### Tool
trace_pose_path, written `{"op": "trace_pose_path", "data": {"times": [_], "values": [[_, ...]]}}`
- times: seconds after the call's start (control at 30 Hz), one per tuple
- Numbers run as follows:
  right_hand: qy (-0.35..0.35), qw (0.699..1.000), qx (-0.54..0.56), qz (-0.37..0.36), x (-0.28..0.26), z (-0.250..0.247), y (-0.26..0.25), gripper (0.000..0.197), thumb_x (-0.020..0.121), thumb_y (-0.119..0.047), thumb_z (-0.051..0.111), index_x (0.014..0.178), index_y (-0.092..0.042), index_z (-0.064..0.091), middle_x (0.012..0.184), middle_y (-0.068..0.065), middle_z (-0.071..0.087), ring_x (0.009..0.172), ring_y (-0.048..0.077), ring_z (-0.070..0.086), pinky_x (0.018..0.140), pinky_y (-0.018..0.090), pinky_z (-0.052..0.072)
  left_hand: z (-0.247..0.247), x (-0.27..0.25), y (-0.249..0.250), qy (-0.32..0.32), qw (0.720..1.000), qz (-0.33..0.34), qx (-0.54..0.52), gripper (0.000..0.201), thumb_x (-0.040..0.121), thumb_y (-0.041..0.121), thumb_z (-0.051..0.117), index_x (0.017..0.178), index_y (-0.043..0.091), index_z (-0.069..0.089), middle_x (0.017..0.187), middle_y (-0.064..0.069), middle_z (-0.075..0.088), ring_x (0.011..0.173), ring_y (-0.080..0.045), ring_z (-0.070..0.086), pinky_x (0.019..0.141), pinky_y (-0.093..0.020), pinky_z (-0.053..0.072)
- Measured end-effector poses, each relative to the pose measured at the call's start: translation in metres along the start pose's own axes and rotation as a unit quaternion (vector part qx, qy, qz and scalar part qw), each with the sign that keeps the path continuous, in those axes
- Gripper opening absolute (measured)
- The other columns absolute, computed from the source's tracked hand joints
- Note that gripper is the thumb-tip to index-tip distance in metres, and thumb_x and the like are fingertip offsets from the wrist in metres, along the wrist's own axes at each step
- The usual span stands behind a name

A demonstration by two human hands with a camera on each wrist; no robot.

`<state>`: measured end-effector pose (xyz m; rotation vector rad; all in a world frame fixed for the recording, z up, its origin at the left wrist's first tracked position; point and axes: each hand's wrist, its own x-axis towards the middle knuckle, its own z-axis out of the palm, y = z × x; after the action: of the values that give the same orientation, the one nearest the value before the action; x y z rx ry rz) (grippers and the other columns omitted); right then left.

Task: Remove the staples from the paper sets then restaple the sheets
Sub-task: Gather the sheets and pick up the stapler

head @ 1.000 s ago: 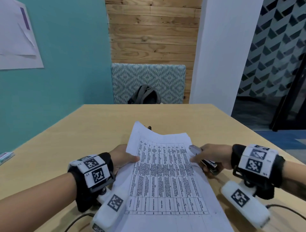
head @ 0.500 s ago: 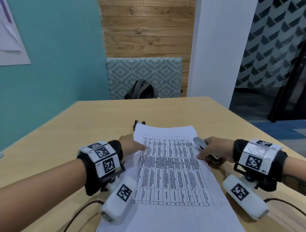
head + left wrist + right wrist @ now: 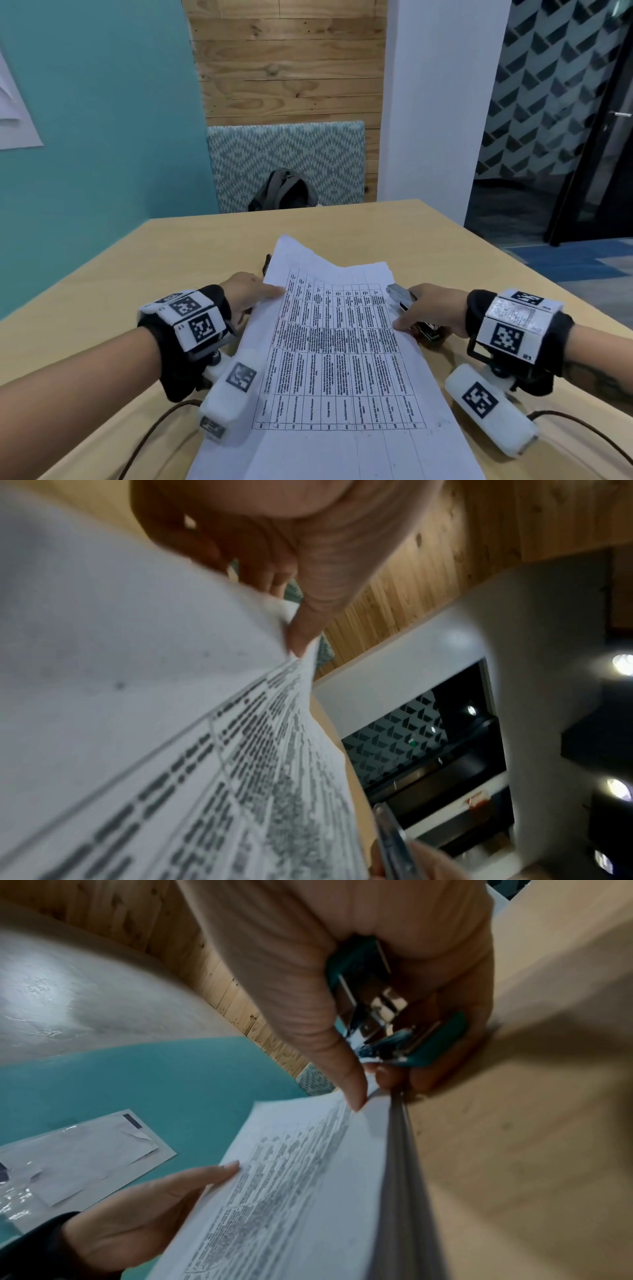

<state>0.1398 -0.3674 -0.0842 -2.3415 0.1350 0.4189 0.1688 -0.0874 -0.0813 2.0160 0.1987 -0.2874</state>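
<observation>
A printed paper set (image 3: 335, 342) with a table on its top sheet lies lengthwise on the wooden table (image 3: 113, 294), its far end raised and bowed. My left hand (image 3: 251, 291) pinches its left edge, thumb on top (image 3: 304, 620) and fingers underneath. My right hand (image 3: 424, 308) grips a teal and metal stapler (image 3: 399, 294) in the palm (image 3: 377, 1001). The right thumb tip (image 3: 352, 1093) presses on the paper's right edge (image 3: 394, 1137). The stapler's nose points away from me, beside the sheets and not around them.
A small dark object (image 3: 266, 263) peeks out behind the paper's far left edge. A backpack (image 3: 284, 192) sits on the patterned chair beyond the table. Cables (image 3: 154, 428) trail from both wrists near the front edge. A white pillar stands at the far right corner.
The paper's far left corner has lifted off the table since half a second ago, when the sheets lay flat. Both hands stay at the same edges.
</observation>
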Motion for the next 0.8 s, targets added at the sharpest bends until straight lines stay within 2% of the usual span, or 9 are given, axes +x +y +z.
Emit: {"op": "trace_pose_path", "data": {"times": [0.07, 0.13, 0.2, 0.27, 0.33, 0.43, 0.57, 0.73, 0.8], "values": [[-0.004, 1.000, 0.005, -0.004, 0.000, 0.000, 0.000, 0.022, 0.083, -0.010, 0.068, 0.090, -0.006, 0.047, 0.092, 0.014, 0.050, 0.082, 0.023, 0.046, 0.071, 0.030, 0.036, -0.002, -0.002, 0.004, -0.092, 0.993, -0.039, -0.069, 0.040, 0.080, 0.025, 0.067, 0.111, 0.001, 0.059, 0.113, -0.021, 0.062, 0.087, -0.030, 0.058, 0.088, -0.039, 0.048], [-0.009, 1.000, 0.008, -0.009, 0.001, -0.001, 0.001, 0.022, 0.083, -0.010, 0.067, 0.090, -0.006, 0.046, 0.092, 0.013, 0.049, 0.082, 0.023, 0.045, 0.071, 0.030, 0.035, -0.001, -0.006, 0.006, -0.182, 0.974, -0.089, -0.101, 0.065, 0.069, 0.031, 0.071, 0.124, 0.002, 0.053, 0.128, -0.023, 0.054, 0.102, -0.033, 0.057, 0.100, -0.048, 0.041], [-0.016, 1.000, 0.001, -0.009, 0.002, -0.001, 0.001, 0.022, 0.083, -0.011, 0.067, 0.091, -0.008, 0.047, 0.091, 0.012, 0.049, 0.083, 0.021, 0.045, 0.072, 0.031, 0.035, 0.003, -0.006, 0.004, -0.223, 0.965, -0.078, -0.111, 0.062, 0.069, 0.029, 0.073, 0.120, 0.002, 0.053, 0.119, -0.023, 0.059, 0.094, -0.033, 0.063, 0.089, -0.050, 0.048], [-0.025, 1.000, -0.005, -0.005, 0.001, -0.005, 0.001, 0.019, 0.083, -0.012, 0.066, 0.087, -0.011, 0.046, 0.085, 0.010, 0.046, 0.077, 0.020, 0.042, 0.068, 0.030, 0.034, 0.008, -0.010, 0.006, -0.192, 0.973, -0.030, -0.122, 0.037, 0.083, 0.014, 0.061, 0.117, 0.001, 0.053, 0.108, -0.022, 0.063, 0.085, -0.032, 0.065, 0.084, -0.050, 0.050], [-0.005, 1.000, 0.007, -0.015, -0.002, -0.017, -0.002, 0.020, 0.087, -0.011, 0.061, 0.075, -0.010, 0.045, 0.075, 0.011, 0.043, 0.062, 0.020, 0.041, 0.056, 0.027, 0.034, 0.010, -0.015, 0.008, -0.135, 0.982, 0.046, -0.126, 0.035, 0.088, 0.005, 0.054, 0.122, -0.002, 0.052, 0.117, -0.023, 0.061, 0.101, -0.034, 0.062, 0.096, -0.053, 0.044], [0.066, 0.987, 0.132, -0.056, -0.017, -0.045, -0.018, 0.019, 0.088, -0.010, 0.062, 0.078, -0.009, 0.046, 0.077, 0.010, 0.049, 0.054, 0.017, 0.050, 0.045, 0.022, 0.038, 0.001, -0.037, 0.028, -0.109, 0.964, 0.173, -0.170, 0.033, 0.089, 0.002, 0.052, 0.122, -0.003, 0.053, 0.119, -0.018, 0.062, 0.108, -0.031, 0.061, 0.093, -0.043, 0.048], [0.138, 0.926, 0.292, -0.197, -0.045, -0.071, -0.057, 0.027, 0.081, -0.007, 0.068, 0.069, -0.014, 0.046, 0.062, 0.003, 0.048, 0.048, 0.013, 0.050, 0.041, 0.019, 0.038, -0.017, -0.070, 0.068, -0.041, 0.929, 0.332, -0.156, 0.038, 0.080, 0.021, 0.068, 0.115, 0.008, 0.060, 0.112, -0.004, 0.069, 0.104, -0.018, 0.065, 0.093, -0.032, 0.050], [0.362, 0.815, 0.257, -0.372, -0.087, -0.076, -0.103, 0.028, 0.082, -0.003, 0.066, 0.068, -0.013, 0.044, 0.058, 0.001, 0.049, 0.042, 0.006, 0.050, 0.046, 0.022, 0.044, -0.031, -0.102, 0.107, 0.054, 0.881, 0.429, -0.192, 0.011, 0.085, 0.014, 0.058, 0.093, 0.021, 0.062, 0.084, 0.017, 0.073, 0.085, 0.005, 0.065, 0.079, -0.016, 0.048], [0.390, 0.792, 0.240, -0.402, -0.098, -0.074, -0.108, 0.028, 0.082, -0.001, 0.065, 0.070, -0.014, 0.043, 0.054, -0.003, 0.048, 0.041, 0.005, 0.050, 0.048, 0.026, 0.045, -0.032, -0.111, 0.106, 0.056, 0.869, 0.449, -0.202, 0.009, 0.085, 0.014, 0.061, 0.093, 0.018, 0.061, 0.081, 0.016, 0.073, 0.082, 0.005, 0.066, 0.077, -0.015, 0.049]]}}
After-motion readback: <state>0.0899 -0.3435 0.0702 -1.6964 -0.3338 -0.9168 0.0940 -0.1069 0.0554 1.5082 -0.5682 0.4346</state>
